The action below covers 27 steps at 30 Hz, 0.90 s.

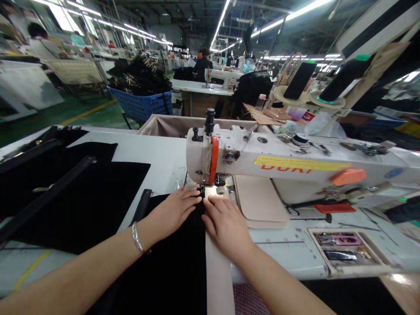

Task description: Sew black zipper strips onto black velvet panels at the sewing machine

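Observation:
Under the needle of a white sewing machine (236,151) lies a long black fabric piece (173,267), with a beige strip (219,275) along its right side. My left hand (175,211) rests flat on the black fabric just left of the presser foot (202,190), fingers stretched toward it. On the right of the foot, my right hand (228,223) lies on the beige strip and the fabric's edge, its fingers extended. Both hands press from above without gripping. A lamp lights the spot by the needle. The stitching itself is too small to make out.
Black fabric pieces with straps (108,192) cover the table's left side. Beige panels (260,199) lie beneath the machine arm. A tool tray (348,251) is set at the right, thread cones (300,78) stand behind, and a blue basket (141,103) holds black pieces beyond the table.

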Tool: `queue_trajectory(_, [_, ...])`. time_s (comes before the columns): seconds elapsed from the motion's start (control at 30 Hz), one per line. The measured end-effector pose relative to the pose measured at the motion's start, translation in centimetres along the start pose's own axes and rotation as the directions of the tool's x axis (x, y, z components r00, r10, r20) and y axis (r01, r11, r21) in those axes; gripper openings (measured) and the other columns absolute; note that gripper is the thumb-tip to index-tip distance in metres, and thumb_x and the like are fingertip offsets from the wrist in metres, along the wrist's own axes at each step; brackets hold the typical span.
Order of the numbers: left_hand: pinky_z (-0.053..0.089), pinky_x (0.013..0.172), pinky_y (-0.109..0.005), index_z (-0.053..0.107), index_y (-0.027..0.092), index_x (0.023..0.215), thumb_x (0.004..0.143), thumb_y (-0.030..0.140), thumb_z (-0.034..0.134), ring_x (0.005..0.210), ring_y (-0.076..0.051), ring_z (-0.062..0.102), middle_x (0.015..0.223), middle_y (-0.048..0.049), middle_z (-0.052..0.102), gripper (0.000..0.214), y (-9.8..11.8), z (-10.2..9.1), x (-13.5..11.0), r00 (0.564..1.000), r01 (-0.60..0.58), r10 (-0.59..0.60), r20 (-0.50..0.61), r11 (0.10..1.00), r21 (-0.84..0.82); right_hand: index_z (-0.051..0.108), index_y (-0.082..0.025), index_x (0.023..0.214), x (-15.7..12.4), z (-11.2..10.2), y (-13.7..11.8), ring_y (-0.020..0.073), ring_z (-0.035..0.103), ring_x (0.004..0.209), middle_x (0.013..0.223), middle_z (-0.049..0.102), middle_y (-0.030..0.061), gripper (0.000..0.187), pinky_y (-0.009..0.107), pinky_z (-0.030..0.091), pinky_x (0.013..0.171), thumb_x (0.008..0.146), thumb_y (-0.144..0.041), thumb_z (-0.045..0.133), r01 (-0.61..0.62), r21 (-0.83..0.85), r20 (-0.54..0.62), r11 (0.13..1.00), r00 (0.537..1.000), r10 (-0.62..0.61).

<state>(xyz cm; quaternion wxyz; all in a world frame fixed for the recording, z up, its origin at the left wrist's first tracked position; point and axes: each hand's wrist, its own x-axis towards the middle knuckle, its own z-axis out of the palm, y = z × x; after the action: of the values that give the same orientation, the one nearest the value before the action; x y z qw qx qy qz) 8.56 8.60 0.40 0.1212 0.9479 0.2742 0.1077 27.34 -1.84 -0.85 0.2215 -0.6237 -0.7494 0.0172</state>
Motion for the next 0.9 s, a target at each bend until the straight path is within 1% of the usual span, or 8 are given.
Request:
queue_trajectory(0.07, [0.024, 0.121, -0.049, 0.059, 0.025, 0.131, 0.098, 0.024, 0.05, 0.138, -0.022, 0.042, 0.144, -0.005, 0.053, 0.034, 1.3, -0.7, -2.1, 0.997, -0.042, 0.043, 0.062, 0.999, -0.018, 0.056, -0.02, 0.13, -2.1, -0.6, -0.8, 0.0247, 0.053, 0.116, 0.127, 0.061, 0.0073, 0.036, 0.043, 0.042, 0.103, 0.096, -0.031, 0.055, 0.03, 0.048, 0.01, 0.998, 0.999, -0.031])
queue_trajectory(0.17, [0.024, 0.12, -0.054, 0.052, 0.03, 0.138, 0.087, 0.037, 0.067, 0.138, -0.026, 0.042, 0.147, -0.004, 0.05, 0.054, 3.8, -1.1, -7.0, 0.961, -0.22, 0.232, 0.152, 0.971, -0.093, 0.059, -0.019, 0.125, -6.9, -1.0, -2.5, 0.0228, 0.056, 0.113, 0.123, 0.064, 0.0067, 0.033, 0.041, 0.045, 0.103, 0.095, -0.032, 0.054, 0.144, 0.123, -0.058, 0.982, 0.989, -0.138])
queue_trajectory(0.23, [0.023, 0.121, -0.051, 0.05, 0.031, 0.14, 0.082, 0.033, 0.072, 0.138, -0.025, 0.042, 0.148, -0.0029, 0.048, 0.062, 5.4, -0.7, -10.1, 0.928, -0.328, 0.336, 0.161, 0.942, -0.079, 0.061, -0.015, 0.122, -10.0, -0.8, -3.4, 0.0219, 0.059, 0.111, 0.118, 0.067, 0.0075, 0.036, 0.039, 0.047, 0.103, 0.094, -0.037, 0.055, 0.242, 0.12, -0.155, 0.963, 0.963, -0.222])
queue_trajectory(0.3, [0.02, 0.122, -0.048, 0.053, 0.029, 0.137, 0.083, 0.019, 0.067, 0.138, -0.022, 0.042, 0.147, -0.0014, 0.049, 0.056, 6.4, -0.1, -11.9, 0.907, -0.399, 0.397, 0.136, 0.917, -0.014, 0.063, -0.013, 0.118, -12.4, -0.3, -4.0, 0.0214, 0.061, 0.109, 0.113, 0.07, 0.0077, 0.041, 0.038, 0.047, 0.104, 0.093, -0.045, 0.057, 0.292, 0.086, -0.239, 0.952, 0.934, -0.265])
queue_trajectory(0.43, [0.016, 0.123, -0.048, 0.063, 0.026, 0.121, 0.082, 0.001, 0.051, 0.136, -0.02, 0.046, 0.141, -0.0006, 0.056, 0.047, 7.3, 0.9, -12.3, 0.911, -0.411, 0.408, 0.064, 0.91, 0.045, 0.064, -0.013, 0.118, -14.2, 0.2, -4.6, 0.0232, 0.061, 0.11, 0.115, 0.069, 0.0095, 0.044, 0.04, 0.044, 0.107, 0.089, -0.045, 0.061, 0.283, 0.022, -0.236, 0.959, 0.934, -0.27])
queue_trajectory(0.6, [0.015, 0.123, -0.049, 0.063, 0.024, 0.121, 0.082, 0.003, 0.053, 0.136, -0.021, 0.046, 0.139, -0.003, 0.058, 0.045, 7.6, 0.3, -11.6, 0.899, -0.435, 0.428, 0.093, 0.896, 0.084, 0.067, -0.017, 0.112, -13.7, -0.3, -5.4, 0.0191, 0.064, 0.102, 0.108, 0.071, 0.0055, 0.027, 0.036, 0.045, 0.105, 0.091, -0.019, 0.05, 0.241, -0.032, -0.258, 0.97, 0.936, -0.241])
queue_trajectory(0.77, [0.018, 0.123, -0.048, 0.064, 0.025, 0.12, 0.08, 0.006, 0.056, 0.134, -0.021, 0.048, 0.137, -0.0032, 0.06, 0.044, 7.4, 0.1, -11.7, 0.901, -0.433, 0.429, 0.067, 0.898, 0.074, 0.068, -0.018, 0.102, -13.1, -0.4, -5.8, 0.0154, 0.065, 0.083, 0.09, 0.073, 0.0015, 0.025, 0.031, 0.05, 0.094, 0.092, -0.012, 0.046, 0.263, -0.033, -0.357, 0.964, 0.898, -0.257])
queue_trajectory(0.9, [0.02, 0.122, -0.049, 0.064, 0.027, 0.121, 0.079, 0.006, 0.057, 0.133, -0.021, 0.049, 0.138, -0.0016, 0.059, 0.047, 7.2, -0.1, -12.0, 0.907, -0.415, 0.408, 0.099, 0.908, 0.059, 0.068, -0.018, 0.101, -13.0, -0.3, -5.7, 0.0158, 0.065, 0.079, 0.086, 0.073, 0.0017, 0.022, 0.03, 0.052, 0.087, 0.093, -0.014, 0.048, 0.273, -0.048, -0.372, 0.961, 0.888, -0.271])
